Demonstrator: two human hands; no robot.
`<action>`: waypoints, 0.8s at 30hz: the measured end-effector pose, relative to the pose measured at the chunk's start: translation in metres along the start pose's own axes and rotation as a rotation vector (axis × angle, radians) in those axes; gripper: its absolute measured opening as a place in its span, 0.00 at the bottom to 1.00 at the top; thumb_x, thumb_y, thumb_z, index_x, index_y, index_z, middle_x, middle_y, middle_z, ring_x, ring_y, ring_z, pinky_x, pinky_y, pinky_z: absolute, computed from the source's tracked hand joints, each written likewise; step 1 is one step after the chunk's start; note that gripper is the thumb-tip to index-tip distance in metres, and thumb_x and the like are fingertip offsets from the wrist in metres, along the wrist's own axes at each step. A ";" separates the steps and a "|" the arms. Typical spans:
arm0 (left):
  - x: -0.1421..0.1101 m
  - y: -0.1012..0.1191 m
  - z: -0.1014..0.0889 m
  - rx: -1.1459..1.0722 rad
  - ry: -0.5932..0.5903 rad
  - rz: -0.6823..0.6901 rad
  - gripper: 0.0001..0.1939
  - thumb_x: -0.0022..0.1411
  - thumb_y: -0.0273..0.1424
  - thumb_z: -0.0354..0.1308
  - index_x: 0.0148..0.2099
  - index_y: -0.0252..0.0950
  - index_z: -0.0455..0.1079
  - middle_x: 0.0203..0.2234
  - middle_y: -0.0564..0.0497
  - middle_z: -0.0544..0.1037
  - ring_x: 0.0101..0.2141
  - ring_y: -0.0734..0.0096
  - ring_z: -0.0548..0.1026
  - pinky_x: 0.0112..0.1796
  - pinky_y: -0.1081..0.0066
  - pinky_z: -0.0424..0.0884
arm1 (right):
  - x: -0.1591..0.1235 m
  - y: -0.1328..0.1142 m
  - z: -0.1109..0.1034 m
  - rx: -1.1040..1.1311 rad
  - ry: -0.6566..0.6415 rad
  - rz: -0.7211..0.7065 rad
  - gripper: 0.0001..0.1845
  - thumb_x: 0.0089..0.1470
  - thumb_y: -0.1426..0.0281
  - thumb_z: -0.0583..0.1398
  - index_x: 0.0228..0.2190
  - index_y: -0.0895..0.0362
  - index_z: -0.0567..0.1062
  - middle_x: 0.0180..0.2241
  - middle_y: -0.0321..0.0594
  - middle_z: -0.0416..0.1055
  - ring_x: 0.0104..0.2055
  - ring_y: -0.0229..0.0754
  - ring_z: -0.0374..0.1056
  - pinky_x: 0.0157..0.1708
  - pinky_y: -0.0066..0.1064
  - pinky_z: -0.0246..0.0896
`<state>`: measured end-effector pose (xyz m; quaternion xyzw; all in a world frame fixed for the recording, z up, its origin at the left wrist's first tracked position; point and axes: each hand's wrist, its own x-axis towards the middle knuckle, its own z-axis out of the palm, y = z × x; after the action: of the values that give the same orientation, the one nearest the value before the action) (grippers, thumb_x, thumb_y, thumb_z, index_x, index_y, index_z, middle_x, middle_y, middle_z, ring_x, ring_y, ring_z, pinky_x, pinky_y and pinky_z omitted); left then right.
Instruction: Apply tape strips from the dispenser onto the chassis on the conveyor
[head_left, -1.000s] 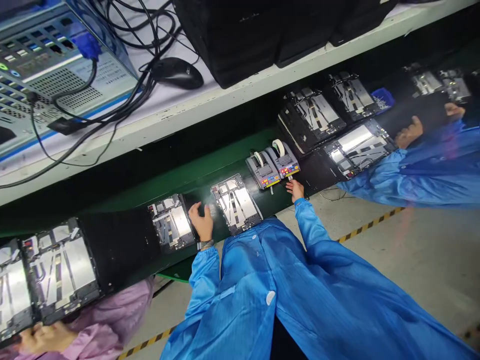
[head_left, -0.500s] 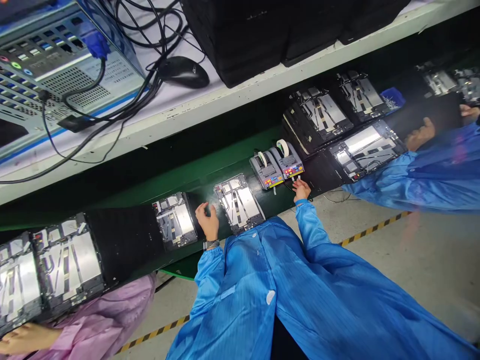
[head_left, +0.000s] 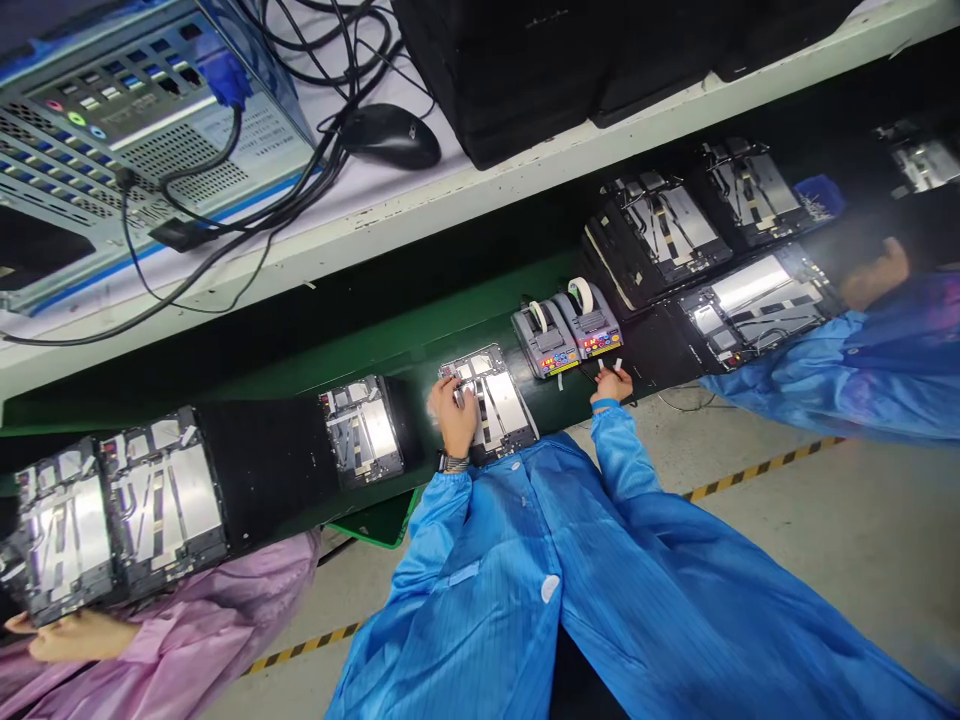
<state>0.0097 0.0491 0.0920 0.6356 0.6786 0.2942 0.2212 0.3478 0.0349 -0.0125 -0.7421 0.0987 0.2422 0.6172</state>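
Tape strip [head_left: 618, 366] looks off dispenser [head_left: 595, 322], pinched in R hand [head_left: 612, 386], not on device [head_left: 505, 405] yet. L hand [head_left: 454, 420] over device's L side, thumb & fingers apart, contact unclear

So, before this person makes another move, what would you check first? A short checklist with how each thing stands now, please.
1. Opened device lies on the bench in front of the person: ok.
2. Whole device in plain view: not ok; the left hand covers part of its left side.
3. Left hand pressing on the device: cannot tell; it overlaps it in this view.
4. White tape piece at the fingertips of the right hand: ok, it appears pinched there.
5. Displays lit on the left tape dispenser and right tape dispenser: ok.
6. Pink-sleeved co-worker's hand well apart from the device: ok.
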 end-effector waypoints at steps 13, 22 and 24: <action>0.061 0.042 0.044 0.232 -0.304 0.125 0.28 0.63 0.37 0.62 0.64 0.40 0.67 0.64 0.36 0.63 0.67 0.45 0.56 0.66 0.45 0.46 | -0.130 -0.042 0.047 -0.498 -0.887 -0.800 0.36 0.56 0.65 0.64 0.64 0.55 0.62 0.54 0.50 0.67 0.51 0.50 0.68 0.53 0.45 0.68; 0.069 0.028 0.046 0.249 -0.333 0.045 0.27 0.63 0.37 0.62 0.64 0.44 0.68 0.62 0.38 0.68 0.64 0.46 0.61 0.66 0.41 0.44 | -0.128 -0.042 0.104 -0.776 -1.265 -0.983 0.45 0.54 0.74 0.64 0.69 0.56 0.56 0.58 0.51 0.60 0.63 0.55 0.61 0.65 0.49 0.57; 0.073 0.024 0.046 0.251 -0.344 0.034 0.27 0.63 0.38 0.62 0.63 0.44 0.68 0.61 0.37 0.69 0.64 0.45 0.61 0.65 0.40 0.44 | -0.125 -0.043 0.107 -0.808 -1.296 -1.005 0.46 0.54 0.74 0.65 0.70 0.55 0.55 0.58 0.51 0.60 0.63 0.55 0.61 0.64 0.50 0.57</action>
<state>0.0518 0.1275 0.0802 0.7105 0.6511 0.0983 0.2480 0.2337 0.1279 0.0717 -0.5758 -0.6942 0.3305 0.2780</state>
